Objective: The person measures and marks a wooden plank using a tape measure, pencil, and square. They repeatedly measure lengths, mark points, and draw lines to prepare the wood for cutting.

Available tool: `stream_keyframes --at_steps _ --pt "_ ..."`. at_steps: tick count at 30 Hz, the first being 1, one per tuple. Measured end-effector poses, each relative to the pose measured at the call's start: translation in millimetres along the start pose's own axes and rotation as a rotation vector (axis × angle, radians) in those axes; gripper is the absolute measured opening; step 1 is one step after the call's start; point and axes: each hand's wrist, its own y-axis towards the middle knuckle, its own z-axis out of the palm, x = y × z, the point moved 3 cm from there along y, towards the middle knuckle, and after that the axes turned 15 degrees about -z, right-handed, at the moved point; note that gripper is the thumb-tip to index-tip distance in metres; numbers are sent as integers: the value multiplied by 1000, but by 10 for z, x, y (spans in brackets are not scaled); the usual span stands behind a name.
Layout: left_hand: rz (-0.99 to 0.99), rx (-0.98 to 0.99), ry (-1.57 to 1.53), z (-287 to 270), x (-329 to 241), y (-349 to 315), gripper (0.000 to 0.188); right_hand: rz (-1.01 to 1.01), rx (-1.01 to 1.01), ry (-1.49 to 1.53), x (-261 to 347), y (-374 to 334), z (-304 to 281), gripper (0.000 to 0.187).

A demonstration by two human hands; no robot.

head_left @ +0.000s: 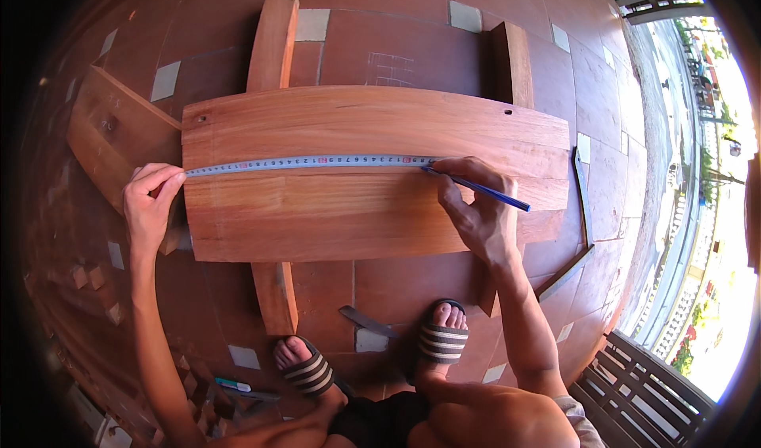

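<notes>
A wide wooden board (333, 222) with small slots near its far corners lies across wooden beams. Stretched left to right over it is a tape measure (301, 163), its blade flat or nearly flat on the wood. My left hand (152, 202) pinches the blade's end at the board's left edge. In my right hand (485, 214) is a blue pen (499, 196), its tip beside the blade right of the board's middle. That hand covers the blade's right end, and the tape's case is hidden.
Supporting beams (273, 297) stick out beyond the board's near and far sides. Another plank (119, 127) lies left, and a metal square (584, 202) right. A dark flat strip (366, 321) rests by my sandals (444, 343). A capped marker (232, 384) and wood blocks (95, 277) sit lower left.
</notes>
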Motion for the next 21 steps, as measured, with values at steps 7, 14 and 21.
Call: stream_keyframes --at_steps 7,14,21 --pt "-1 11 -8 15 83 13 12 -44 -4 -30 -32 -8 28 20" --pt "-20 26 -5 27 43 12 11 -56 -8 -28 -55 -12 15 19" --pt "-15 29 11 13 57 20 11 -73 -19 -8 -84 -17 23 18"
